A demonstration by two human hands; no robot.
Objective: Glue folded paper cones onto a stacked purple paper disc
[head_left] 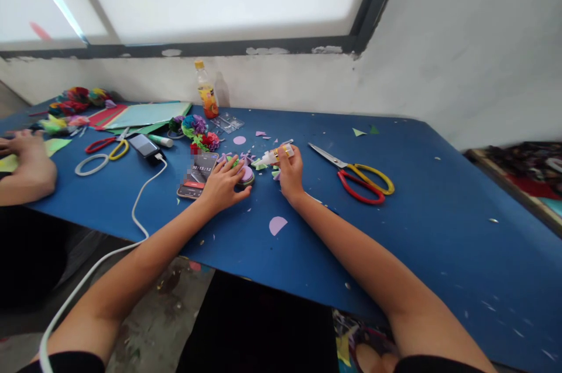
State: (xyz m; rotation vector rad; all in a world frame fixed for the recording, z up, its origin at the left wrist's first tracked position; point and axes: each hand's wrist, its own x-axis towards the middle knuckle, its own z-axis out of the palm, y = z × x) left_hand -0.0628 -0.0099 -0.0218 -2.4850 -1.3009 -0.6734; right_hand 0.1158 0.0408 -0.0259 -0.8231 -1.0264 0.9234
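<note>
My right hand (pixel 291 175) is closed around a small white glue bottle (pixel 271 156), tilted with its nozzle pointing left and down toward folded green and purple paper pieces (pixel 259 165). My left hand (pixel 225 184) lies palm down with its fingers spread over more of these pieces, beside a round stack topped with a purple paper disc (pixel 247 174). Just left of that hand, a phone (pixel 197 177) shows a running timer. A purple paper piece with one straight edge (pixel 278 225) lies nearer me, and a purple circle (pixel 239 140) lies farther back.
Large scissors with red and yellow handles (pixel 362 180) lie to the right. Leftward are more scissors (pixel 108 146), a tape ring (pixel 91 165), a second phone (pixel 144 146) on a white cable (pixel 139 200), and paper flowers (pixel 197 130). A juice bottle (pixel 206 92) stands by the wall. A co-worker's arm (pixel 28 168) rests far left.
</note>
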